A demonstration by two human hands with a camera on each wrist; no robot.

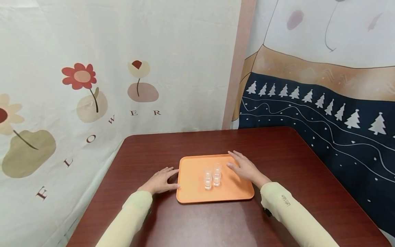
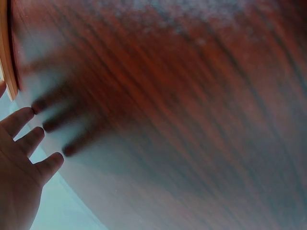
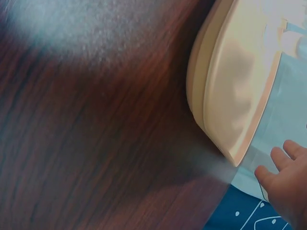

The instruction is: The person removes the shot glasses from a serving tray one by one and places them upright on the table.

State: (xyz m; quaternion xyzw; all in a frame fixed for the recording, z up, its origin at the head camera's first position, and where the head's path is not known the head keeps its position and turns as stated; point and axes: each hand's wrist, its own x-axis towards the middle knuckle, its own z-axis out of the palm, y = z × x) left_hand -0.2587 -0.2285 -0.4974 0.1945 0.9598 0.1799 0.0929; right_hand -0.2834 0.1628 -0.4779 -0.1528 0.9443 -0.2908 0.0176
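An orange rectangular tray (image 1: 191, 193) lies on the dark red-brown table. Several small clear glasses (image 1: 208, 184) stand close together in two rows near its middle. My left hand (image 1: 158, 181) is at the tray's left edge, thumb and forefinger tips right at the rim; its fingers are spread in the left wrist view, with the tray rim (image 2: 5, 52) at the far left. Over the tray's right side, my right hand (image 1: 246, 168) has its fingers extended and holds nothing. The right wrist view shows that hand (image 3: 287, 179) beside the tray's corner (image 3: 225, 105).
The wooden table (image 1: 197, 226) extends around the tray on all sides. A pale wall cloth (image 1: 191, 68) with flower prints hangs behind and to the left. A dark blue cloth (image 1: 296, 137) with white trees hangs at the right.
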